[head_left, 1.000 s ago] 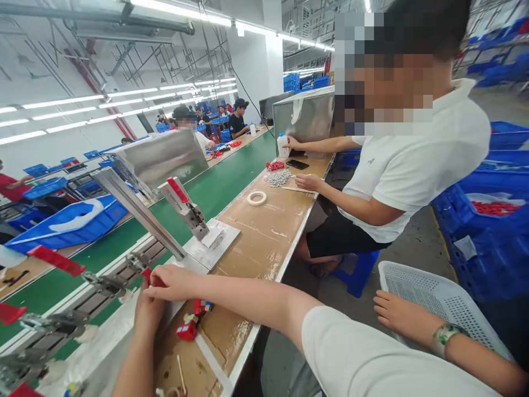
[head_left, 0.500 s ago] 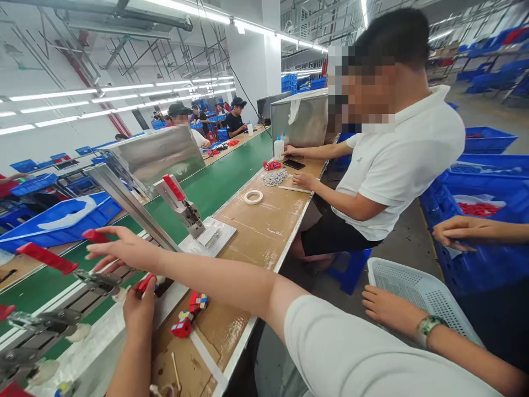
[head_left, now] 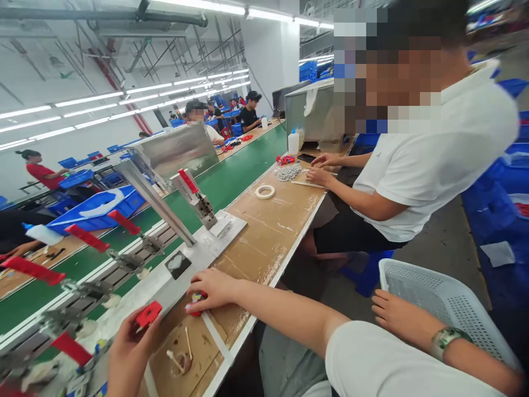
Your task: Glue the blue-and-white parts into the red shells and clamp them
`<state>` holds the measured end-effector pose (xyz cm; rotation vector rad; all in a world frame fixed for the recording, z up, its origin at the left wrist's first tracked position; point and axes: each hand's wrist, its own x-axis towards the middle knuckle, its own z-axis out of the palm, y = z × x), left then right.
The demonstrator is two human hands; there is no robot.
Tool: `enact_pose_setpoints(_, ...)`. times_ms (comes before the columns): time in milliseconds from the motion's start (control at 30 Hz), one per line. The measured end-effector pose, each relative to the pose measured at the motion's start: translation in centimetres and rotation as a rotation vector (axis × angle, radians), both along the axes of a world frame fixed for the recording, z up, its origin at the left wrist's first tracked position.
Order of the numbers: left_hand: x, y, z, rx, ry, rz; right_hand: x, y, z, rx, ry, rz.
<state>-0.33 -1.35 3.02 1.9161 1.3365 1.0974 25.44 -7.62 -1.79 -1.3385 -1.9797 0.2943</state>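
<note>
My left hand (head_left: pixel 129 348) is closed on a red plastic part (head_left: pixel 149 314), held between thumb and fingers in front of the fixture rail. My right hand (head_left: pixel 215 289) reaches down to the brown bench top, its fingers curled over a small red, blue and yellow toy piece (head_left: pixel 195 304) and partly hiding it. A black fixture pad (head_left: pixel 178 265) with a pale shape on it lies bare on the rail. Beyond it stand toggle clamps with red handles, one clamp handle (head_left: pixel 124 221) pointing up and away to the left.
Cotton swabs (head_left: pixel 182 355) stand by a small container on the bench. Farther along lie a tape roll (head_left: pixel 264 192) and a pile of grey pieces (head_left: pixel 289 173). A co-worker in white sits at the right. Another person's hand rests by a white basket (head_left: pixel 433 286).
My right hand has left the clamp handle and come down to the toy piece on the bench. My left hand has drawn the red part off the fixture toward me. The view has shifted.
</note>
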Motion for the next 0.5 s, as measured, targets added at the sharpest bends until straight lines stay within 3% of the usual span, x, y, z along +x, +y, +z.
enact_pose_setpoints(167,2.3,-2.1,2.9,-0.115,-0.046,-0.111,-0.4,-0.5,-0.6,0.095,-0.153,0.077)
enact_pose_setpoints(333,3.1,-3.1,4.6,-0.104,0.062,-0.15,-0.4,0.3,-0.6,0.011,-0.25,0.076)
enact_pose_setpoints(433,3.9,-3.7,6.2,-0.076,0.113,-0.155,-0.3,1.0,-0.9,-0.079,0.107,-0.063)
enact_pose_setpoints(500,4.1,-4.6,7.2,-0.021,0.18,-0.168,0.8,1.4,-0.9,-0.147,0.667,-0.193)
